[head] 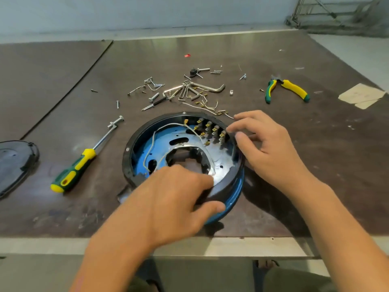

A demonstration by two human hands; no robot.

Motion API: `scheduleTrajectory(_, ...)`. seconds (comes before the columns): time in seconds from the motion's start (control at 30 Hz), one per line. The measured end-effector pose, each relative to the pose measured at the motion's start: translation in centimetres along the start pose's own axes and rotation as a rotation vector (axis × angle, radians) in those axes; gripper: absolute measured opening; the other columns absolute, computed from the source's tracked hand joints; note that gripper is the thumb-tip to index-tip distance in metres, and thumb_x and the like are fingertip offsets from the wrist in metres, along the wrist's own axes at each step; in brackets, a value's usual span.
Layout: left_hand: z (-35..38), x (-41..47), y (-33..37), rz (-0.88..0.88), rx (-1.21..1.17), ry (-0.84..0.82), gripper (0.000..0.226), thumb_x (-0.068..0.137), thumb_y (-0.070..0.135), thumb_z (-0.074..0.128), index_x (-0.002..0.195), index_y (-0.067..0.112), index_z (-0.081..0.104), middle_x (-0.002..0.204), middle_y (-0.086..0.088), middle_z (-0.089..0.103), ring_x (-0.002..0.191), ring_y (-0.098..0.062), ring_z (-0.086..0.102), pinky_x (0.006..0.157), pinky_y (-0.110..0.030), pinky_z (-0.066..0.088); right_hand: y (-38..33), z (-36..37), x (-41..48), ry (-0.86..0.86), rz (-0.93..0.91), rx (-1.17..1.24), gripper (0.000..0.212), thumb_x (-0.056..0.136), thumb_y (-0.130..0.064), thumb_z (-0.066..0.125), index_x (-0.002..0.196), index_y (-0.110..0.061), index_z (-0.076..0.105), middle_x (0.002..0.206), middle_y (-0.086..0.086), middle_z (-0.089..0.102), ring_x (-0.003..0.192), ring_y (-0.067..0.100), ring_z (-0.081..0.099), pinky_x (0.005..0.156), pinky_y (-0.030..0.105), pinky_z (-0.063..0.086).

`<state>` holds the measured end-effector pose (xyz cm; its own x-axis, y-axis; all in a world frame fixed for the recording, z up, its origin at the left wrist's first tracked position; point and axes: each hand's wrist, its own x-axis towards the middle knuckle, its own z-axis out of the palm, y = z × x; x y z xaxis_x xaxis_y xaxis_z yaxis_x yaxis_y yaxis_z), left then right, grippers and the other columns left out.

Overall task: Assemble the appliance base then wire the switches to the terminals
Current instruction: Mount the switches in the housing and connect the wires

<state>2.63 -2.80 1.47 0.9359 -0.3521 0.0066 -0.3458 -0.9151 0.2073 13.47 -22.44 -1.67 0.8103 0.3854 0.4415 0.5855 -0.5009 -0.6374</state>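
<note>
Steadying item: round base, table centre, near the front edge. Left hand clamps its rim at 6 o'clock, thumb outside. Right hand hovers curled at 2 o'clock by the switches; hold unclear. Likely rigid, moderately heavy; wires thin, fragile. Grip the rim, never the terminals.

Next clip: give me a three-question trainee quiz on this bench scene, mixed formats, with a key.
1. True or false: the screwdriver lies on the table, in neither hand.
2. Which hand grips the near rim of the base? A) left B) right C) neither
3. Which tool lies on the table farther right than the right hand?
Key: 1 true; 2 A, the left hand; 3 the pliers.
</note>
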Motion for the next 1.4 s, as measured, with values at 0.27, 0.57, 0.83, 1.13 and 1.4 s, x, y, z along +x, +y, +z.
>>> scheduleTrajectory(0.27, 0.8, 0.7, 4.1, -0.111, -0.173, 0.27, 0.042, 0.101, 0.052, 0.031, 0.113, 0.025, 0.06, 0.1, 0.008, 0.064, 0.096, -0.012, 0.057, 0.084, -0.035, 0.049, -0.3, 0.4, 0.3, -0.071, 0.138, 0.052, 0.054, 0.083, -0.011, 0.073, 0.131, -0.026, 0.054, 0.123, -0.003, 0.054, 0.109, 0.007, 0.058, 0.09, 0.014, 0.045)
scheduleTrajectory(0.57, 0.1, -0.3, -4.8, -0.465, -0.179, 0.398, 0.026, 0.094, 0.04, 0.056, 0.117, 0.033, 0.065, 0.145, 0.003, 0.038, 0.137, -0.017, 0.035, 0.105, -0.04, 0.038, 1.2, 0.0, 1.4, -0.05, 0.236, 0.243, 0.039, 0.083, 0.004, 0.073, 0.114, -0.018, 0.07, 0.109, -0.006, 0.073, 0.103, 0.002, 0.069, 0.092, 0.02, 0.055)
scheduleTrajectory(0.83, 0.5, 0.0, -4.9, -0.501, -0.108, 0.268, 0.04, 0.095, 0.051, 0.048, 0.128, 0.032, 0.061, 0.146, 0.01, 0.04, 0.13, -0.015, 0.043, 0.091, -0.039, 0.046, 1.8, -1.3, 1.8, -0.227, 0.166, 0.443, 0.034, 0.085, 0.009, 0.071, 0.111, -0.013, 0.072, 0.109, -0.003, 0.076, 0.104, 0.011, 0.072, 0.091, 0.022, 0.056)
scheduleTrajectory(1.13, 0.4, 1.0, -4.1, -0.465, 0.015, 0.2, 0.026, 0.096, 0.049, 0.054, 0.105, 0.034, 0.073, 0.144, 0.009, 0.042, 0.122, -0.016, 0.048, 0.072, -0.035, 0.045, -1.6, -1.0, 1.9, -0.176, -0.005, -0.065, 0.027, 0.088, -0.018, 0.073, 0.112, -0.031, 0.07, 0.113, -0.008, 0.065, 0.104, 0.007, 0.062, 0.092, 0.023, 0.049)
scheduleTrajectory(1.4, 0.1, 2.3, -4.2, -0.45, -0.016, 0.171, 0.013, 0.087, 0.046, 0.069, 0.086, 0.035, 0.076, 0.135, 0.01, 0.044, 0.117, -0.015, 0.046, 0.072, -0.034, 0.039, -4.4, 1.4, 1.5, -0.381, 0.013, -0.446, 0.021, 0.09, -0.048, 0.066, 0.099, -0.032, 0.075, 0.155, -0.003, 0.039, 0.142, 0.019, 0.032, 0.109, 0.044, 0.037)
